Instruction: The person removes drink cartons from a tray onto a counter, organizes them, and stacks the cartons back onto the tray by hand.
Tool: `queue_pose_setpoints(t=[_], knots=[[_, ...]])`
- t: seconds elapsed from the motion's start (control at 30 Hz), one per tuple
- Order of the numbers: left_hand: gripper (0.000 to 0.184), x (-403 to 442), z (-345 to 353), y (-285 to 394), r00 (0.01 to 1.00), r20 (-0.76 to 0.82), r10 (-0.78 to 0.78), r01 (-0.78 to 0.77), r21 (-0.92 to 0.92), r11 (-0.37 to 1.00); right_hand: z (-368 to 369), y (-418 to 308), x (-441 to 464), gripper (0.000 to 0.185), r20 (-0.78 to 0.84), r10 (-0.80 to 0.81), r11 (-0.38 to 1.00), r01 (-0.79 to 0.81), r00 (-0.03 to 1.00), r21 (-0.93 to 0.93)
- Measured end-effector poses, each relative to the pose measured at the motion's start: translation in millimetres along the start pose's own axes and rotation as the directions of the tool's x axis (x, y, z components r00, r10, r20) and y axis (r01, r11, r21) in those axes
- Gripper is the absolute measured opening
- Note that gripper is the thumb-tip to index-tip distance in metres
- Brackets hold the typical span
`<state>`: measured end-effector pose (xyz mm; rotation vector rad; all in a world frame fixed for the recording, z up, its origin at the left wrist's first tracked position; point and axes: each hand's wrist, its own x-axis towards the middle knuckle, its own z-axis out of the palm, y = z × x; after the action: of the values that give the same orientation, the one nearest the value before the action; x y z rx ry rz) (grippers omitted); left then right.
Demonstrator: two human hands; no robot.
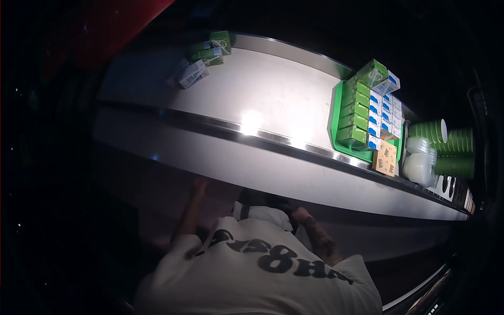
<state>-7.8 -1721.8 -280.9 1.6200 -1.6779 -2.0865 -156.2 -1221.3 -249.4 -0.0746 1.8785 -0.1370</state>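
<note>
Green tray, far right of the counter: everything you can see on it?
Bright green tray, looks like smooth plastic, with a raised rim. It lies flat on the pale counter, near its front edge. Rows of green and white-and-blue cartons hide most of its floor; a tan printed packet covers its near right part. Neither hand touches it.

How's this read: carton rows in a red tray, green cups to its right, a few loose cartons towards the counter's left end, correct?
One miss: the tray is green, not red, per the head view. The rest holds: carton rows in it, green cups to its right, loose cartons towards the left end of the counter.
</note>
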Motion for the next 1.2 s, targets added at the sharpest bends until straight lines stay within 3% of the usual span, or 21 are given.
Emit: queue_pose_setpoints(t=[0.07,0.13,0.17,0.23,0.27,0.37,0.43,0.53,0.63,0.73,0.8,0.87,0.93,1.0,1.07,1.17,1.2], knots=[[0.018,-6,2,-4,0.998,-0.042,-0.052,0.054,0.059,0.997,-17,-24,-41,0.048,-0.158,0.09,0.987,-0.066,0.983,0.147],[0.021,-24,-1,1,0.993,-0.072,-0.09,0.103,0.2,0.974,1,-9,-10,0.042,-0.252,0.095,0.991,-0.066,0.963,0.12],[0.023,-28,-9,-9,0.995,-0.081,-0.055,0.073,0.242,0.967,14,-6,-6,0.039,-0.278,0.092,0.99,-0.059,0.956,0.125],[0.026,-29,-15,-36,0.996,-0.084,0.014,0.014,0.321,0.947,17,-1,3,0.037,-0.182,0.047,0.997,-0.035,0.982,0.068],[0.027,-35,-5,-28,0.992,-0.08,0.097,-0.075,0.24,0.968,9,-1,14,0.036,-0.15,0.019,0.999,-0.013,0.989,0.037],[0.027,-92,34,31,0.945,-0.119,0.303,-0.298,0.062,0.953,42,17,65,0.04,-0.365,-0.039,0.995,0.069,0.93,0.07],[0.025,-121,54,69,0.901,-0.163,0.402,-0.402,0.033,0.915,16,-13,7,0.042,-0.366,-0.042,0.998,0.059,0.93,0.034],[0.021,-108,60,78,0.884,-0.244,0.399,-0.441,-0.15,0.885,2,-24,3,0.045,-0.308,-0.118,0.986,0.149,0.944,0.078],[0.015,-114,70,119,0.89,-0.26,0.374,-0.414,-0.12,0.902,2,-4,9,0.049,-0.341,-0.199,0.92,0.295,0.919,0.259],[0.016,-68,64,150,0.693,-0.078,0.717,-0.713,0.076,0.697,-1,2,-9,0.05,-0.429,-0.131,0.877,0.306,0.894,0.37],[0.015,-59,76,199,0.522,-0.073,0.85,-0.738,0.461,0.493,-11,2,-23,0.051,-0.448,-0.1,0.9,0.273,0.888,0.34],[0.02,-43,97,258,0.47,-0.005,0.882,-0.776,0.473,0.417,-22,-2,-27,0.048,-0.414,-0.108,0.972,0.184,0.904,0.146],[0.032,-17,110,314,0.224,0.029,0.974,-0.757,0.634,0.155,-40,-29,-44,0.046,-0.355,-0.118,0.993,0.112,0.927,-0.039],[0.05,11,114,362,0.261,0.079,0.962,-0.671,0.731,0.122,-73,-75,-109,0.044,-0.26,-0.107,0.979,0.056,0.96,-0.197],[0.071,61,111,396,0.091,0.158,0.983,-0.637,0.768,-0.065,-104,-128,-156,0.04,-0.295,-0.168,0.969,0.102,0.941,-0.225],[0.09,93,111,431,0.209,0.205,0.956,-0.496,0.865,-0.077,-141,-190,-146,0.036,-0.389,-0.311,0.944,0.235,0.867,-0.23],[0.094,101,110,438,0.263,0.236,0.935,-0.475,0.876,-0.088,-155,-215,-133,0.034,-0.392,-0.341,0.94,0.309,0.854,-0.145]])
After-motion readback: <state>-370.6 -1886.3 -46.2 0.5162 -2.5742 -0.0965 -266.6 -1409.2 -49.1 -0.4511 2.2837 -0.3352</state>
